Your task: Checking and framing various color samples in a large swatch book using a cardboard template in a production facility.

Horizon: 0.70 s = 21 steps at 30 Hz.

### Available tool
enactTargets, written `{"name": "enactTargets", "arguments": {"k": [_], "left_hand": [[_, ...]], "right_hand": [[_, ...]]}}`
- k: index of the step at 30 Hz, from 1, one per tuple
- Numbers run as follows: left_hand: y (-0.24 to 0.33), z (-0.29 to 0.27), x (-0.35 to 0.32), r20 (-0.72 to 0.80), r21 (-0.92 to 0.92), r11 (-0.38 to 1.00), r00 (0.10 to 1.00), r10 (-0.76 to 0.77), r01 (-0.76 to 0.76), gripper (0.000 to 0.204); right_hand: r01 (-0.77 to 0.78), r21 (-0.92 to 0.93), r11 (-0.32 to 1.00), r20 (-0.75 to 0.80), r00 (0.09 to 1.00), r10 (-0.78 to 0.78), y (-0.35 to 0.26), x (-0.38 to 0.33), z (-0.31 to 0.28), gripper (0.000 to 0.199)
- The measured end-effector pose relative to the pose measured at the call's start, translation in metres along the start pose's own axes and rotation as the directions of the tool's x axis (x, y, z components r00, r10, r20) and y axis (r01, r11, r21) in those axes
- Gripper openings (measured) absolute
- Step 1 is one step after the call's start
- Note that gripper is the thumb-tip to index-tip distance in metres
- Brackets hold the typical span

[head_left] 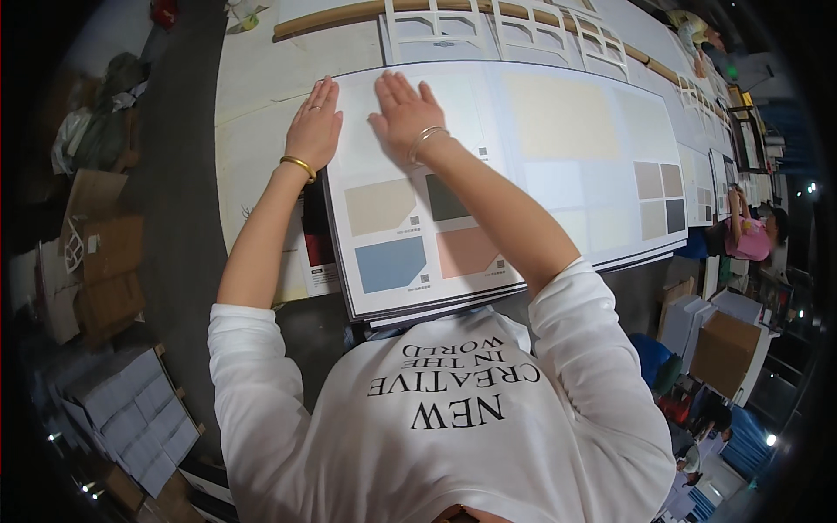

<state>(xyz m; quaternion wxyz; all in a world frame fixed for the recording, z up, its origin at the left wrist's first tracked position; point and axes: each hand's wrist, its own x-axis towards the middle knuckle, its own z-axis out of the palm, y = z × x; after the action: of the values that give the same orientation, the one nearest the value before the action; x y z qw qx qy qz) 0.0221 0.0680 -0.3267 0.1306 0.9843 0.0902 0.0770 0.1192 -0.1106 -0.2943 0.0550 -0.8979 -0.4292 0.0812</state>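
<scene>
A large colour-sample book (475, 96) lies spread before me on the table, its pages bearing swatches. Flat along the upper left edge of the page rests my left hand (316, 126), fingers stretched out. My right hand (408, 115) lies palm down on the upper part of the same page, thumb held apart; nothing is in either hand. Below them are a beige swatch (380, 207), a blue swatch (390, 265) and a salmon swatch (466, 250). My right forearm partly covers a dark green swatch (446, 199). The right-hand page carries a big cream swatch (567, 118) and several small ones.
White slotted racks (440, 33) and a long brown tube (331, 22) lie at the table's far side. Brown cardboard boxes (109, 261) and a stack of paper (139, 418) stand left. A person in pink (754, 237) works farther right, beyond a cardboard box (725, 349).
</scene>
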Motion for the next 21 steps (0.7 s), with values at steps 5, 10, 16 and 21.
{"name": "enactTargets", "arguments": {"k": [5,10,16,21], "left_hand": [[0.007,0.001,0.001,0.006,0.023,1.0,1.0,-0.004,0.004,0.054],[0.006,0.02,0.003,-0.099,0.033,0.999,0.995,-0.01,0.013,0.058],[0.01,0.021,-0.003,-0.146,0.027,0.995,0.985,-0.088,0.093,0.06],[0.008,0.036,0.007,-0.262,0.07,0.997,0.965,0.004,0.015,0.059]], "right_hand": [[-0.163,-0.057,0.985,-0.062,0.985,0.16,0.093,-0.007,-0.008,0.072],[-0.214,-0.131,0.968,-0.085,0.975,0.204,0.137,-0.015,-0.018,0.068],[0.041,-0.183,0.982,-0.167,0.983,-0.072,0.112,-0.073,-0.007,0.065],[0.111,-0.165,0.98,-0.133,0.982,-0.133,0.092,-0.15,-0.002,0.07]]}}
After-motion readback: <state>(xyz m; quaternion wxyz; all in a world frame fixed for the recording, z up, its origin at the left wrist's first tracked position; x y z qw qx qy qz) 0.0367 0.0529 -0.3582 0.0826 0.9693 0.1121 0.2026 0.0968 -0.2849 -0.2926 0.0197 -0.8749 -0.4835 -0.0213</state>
